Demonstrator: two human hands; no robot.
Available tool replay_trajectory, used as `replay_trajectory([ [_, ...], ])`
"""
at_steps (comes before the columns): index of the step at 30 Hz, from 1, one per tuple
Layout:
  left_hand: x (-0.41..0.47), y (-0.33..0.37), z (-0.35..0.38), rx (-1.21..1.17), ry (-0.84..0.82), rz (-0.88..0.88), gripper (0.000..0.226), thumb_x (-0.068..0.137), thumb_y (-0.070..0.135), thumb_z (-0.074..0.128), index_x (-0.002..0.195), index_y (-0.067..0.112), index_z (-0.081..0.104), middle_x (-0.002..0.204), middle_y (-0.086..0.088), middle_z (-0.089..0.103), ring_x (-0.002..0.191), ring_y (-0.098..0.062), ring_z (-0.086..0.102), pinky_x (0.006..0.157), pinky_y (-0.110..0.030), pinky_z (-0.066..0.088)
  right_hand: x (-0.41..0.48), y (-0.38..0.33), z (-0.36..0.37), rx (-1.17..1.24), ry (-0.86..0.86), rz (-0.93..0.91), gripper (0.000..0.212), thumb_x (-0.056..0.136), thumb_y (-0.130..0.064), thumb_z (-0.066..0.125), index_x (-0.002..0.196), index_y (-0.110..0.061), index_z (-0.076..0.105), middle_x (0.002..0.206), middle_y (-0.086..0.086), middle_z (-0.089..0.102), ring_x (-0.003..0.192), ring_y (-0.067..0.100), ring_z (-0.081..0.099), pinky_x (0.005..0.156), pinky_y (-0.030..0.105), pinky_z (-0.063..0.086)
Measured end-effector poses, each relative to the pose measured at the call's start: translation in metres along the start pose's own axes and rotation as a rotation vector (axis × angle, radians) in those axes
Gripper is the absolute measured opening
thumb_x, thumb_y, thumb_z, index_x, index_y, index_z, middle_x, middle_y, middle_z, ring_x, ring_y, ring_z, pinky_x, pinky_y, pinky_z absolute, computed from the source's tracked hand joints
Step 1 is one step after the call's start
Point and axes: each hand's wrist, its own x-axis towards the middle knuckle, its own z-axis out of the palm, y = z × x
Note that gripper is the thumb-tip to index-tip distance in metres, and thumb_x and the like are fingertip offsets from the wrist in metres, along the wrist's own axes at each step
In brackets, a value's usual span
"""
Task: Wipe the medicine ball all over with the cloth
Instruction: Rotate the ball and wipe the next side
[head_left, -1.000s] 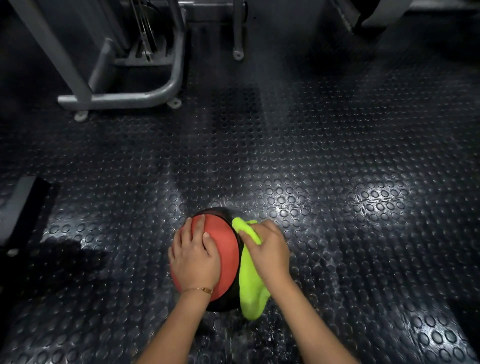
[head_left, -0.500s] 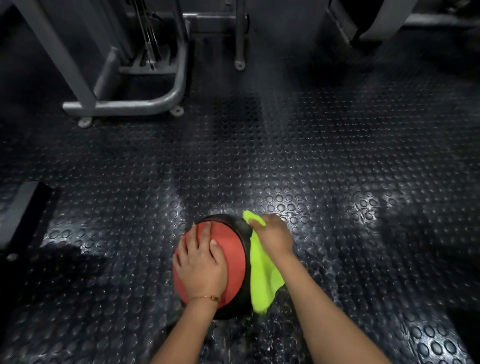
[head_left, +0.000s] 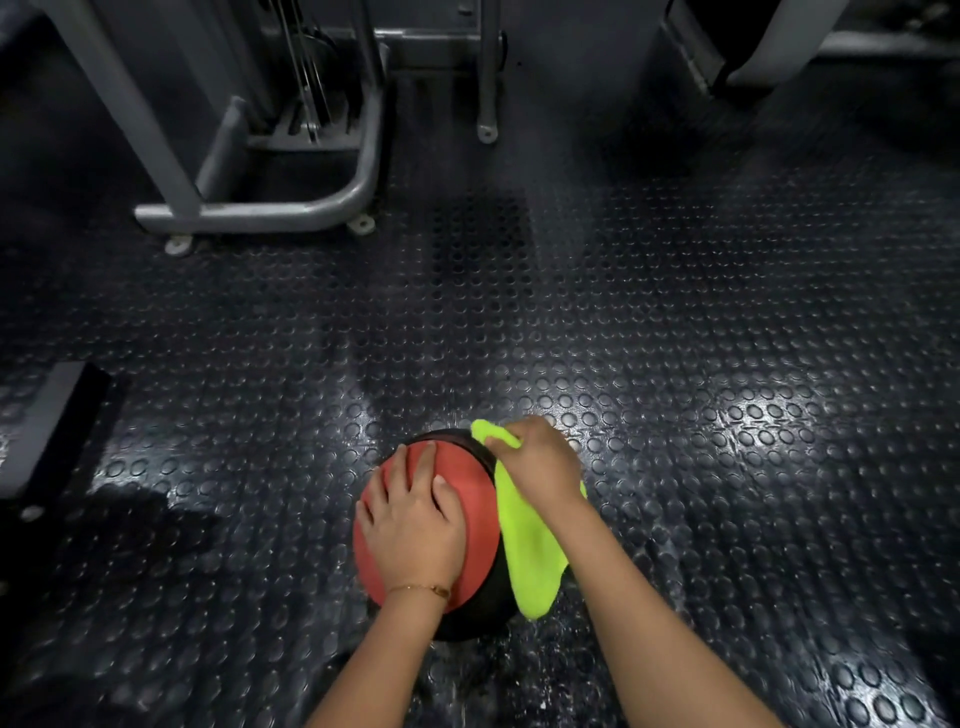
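Medicine ball (head_left: 475, 501), red face w/ black band, sits on the studded black rubber floor (head_left: 675, 364), low centre of view. Left hand (head_left: 413, 525) lies flat on the red top, fingers (head_left: 427, 460) spread & straight, pressing, not curled round anything; thin gold bracelet (head_left: 421, 588) at the wrist. Right hand (head_left: 540, 462) is on the ball's upper right side, fingers curled, bunching the neon yellow-green cloth (head_left: 527, 551) against the black band; rest of the cloth hangs down the ball's right flank. Grey tubular machine frame (head_left: 260, 210) stands well apart, far left.
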Motion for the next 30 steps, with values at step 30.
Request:
replay_trajectory([
  [30,0.003,-0.006,-0.001,-0.021,-0.025,-0.005,0.068,0.079,0.047,0.009,0.136,0.033,0.041,0.147,0.002,0.038,0.136,-0.026,0.029,0.111,-0.048,0.024,0.014,0.01,-0.004,-0.069,-0.1,0.073,0.042,0.088,-0.043,0.054,0.12,-0.015,0.058,0.126,0.009,0.057,0.117,0.028,0.052,0.09,0.033,0.042],
])
